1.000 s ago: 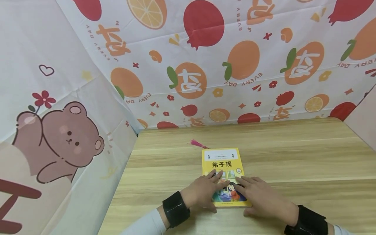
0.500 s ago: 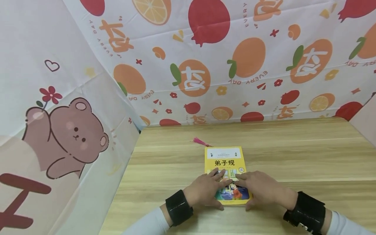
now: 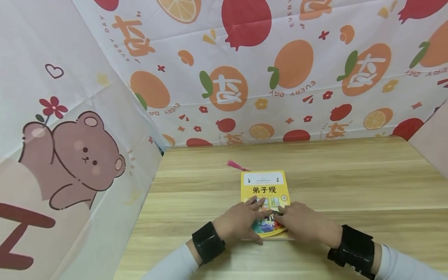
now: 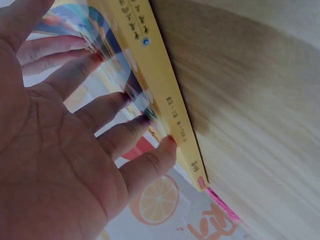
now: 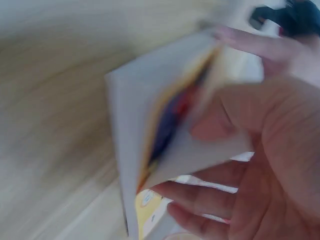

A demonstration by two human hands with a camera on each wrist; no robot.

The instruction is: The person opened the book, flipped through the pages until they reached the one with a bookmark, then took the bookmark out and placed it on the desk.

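Note:
A yellow book point(image 3: 265, 186) with a picture cover lies on the wooden table point(image 3: 350, 186). My left hand point(image 3: 241, 222) rests flat on the near left of its cover, fingers straight, and the left wrist view shows those fingers point(image 4: 115, 107) spread along the book point(image 4: 160, 90) by its spine. My right hand point(image 3: 297, 223) is at the near right edge. In the blurred right wrist view, this hand point(image 5: 270, 165) holds the lifted cover and some pages of the book point(image 5: 135, 150), with its thumb tucked under and its fingers outside.
A pink tassel point(image 3: 237, 165) pokes out from the book's far end, also seen as a tassel point(image 4: 220, 205) in the left wrist view. Fruit-print cloth point(image 3: 245, 77) walls the back, a bear-print cloth point(image 3: 70, 155) the left, and a plain panel point(image 3: 430, 144) the right.
My right hand has slid in to the book's near right edge and raised the cover there. The left hand stays flat on the cover.

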